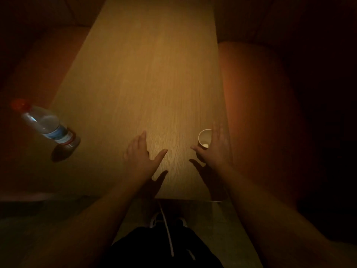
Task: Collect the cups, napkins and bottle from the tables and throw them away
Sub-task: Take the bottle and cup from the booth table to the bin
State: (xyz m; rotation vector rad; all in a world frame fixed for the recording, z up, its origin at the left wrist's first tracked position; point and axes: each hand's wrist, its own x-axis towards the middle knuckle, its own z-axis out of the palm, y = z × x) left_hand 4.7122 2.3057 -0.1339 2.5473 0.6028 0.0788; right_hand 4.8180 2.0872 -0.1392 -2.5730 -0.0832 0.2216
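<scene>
while left hand (141, 157) spreads, spread right hand (214, 151) brackets one cup (204, 137), one bottle (48, 126) apart.

Wooden table (154, 74), red-capped bottle (48, 126) upright at its left edge, paper cup (204, 138) near its right edge

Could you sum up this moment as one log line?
left hand: open over table | right hand: open, flanking paper cup | bottle: standing at left table edge, untouched

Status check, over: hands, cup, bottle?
Left hand open over table. Right hand open beside cup, not yet gripping. Bottle stands at table's left edge, untouched. Nothing in the way.
</scene>
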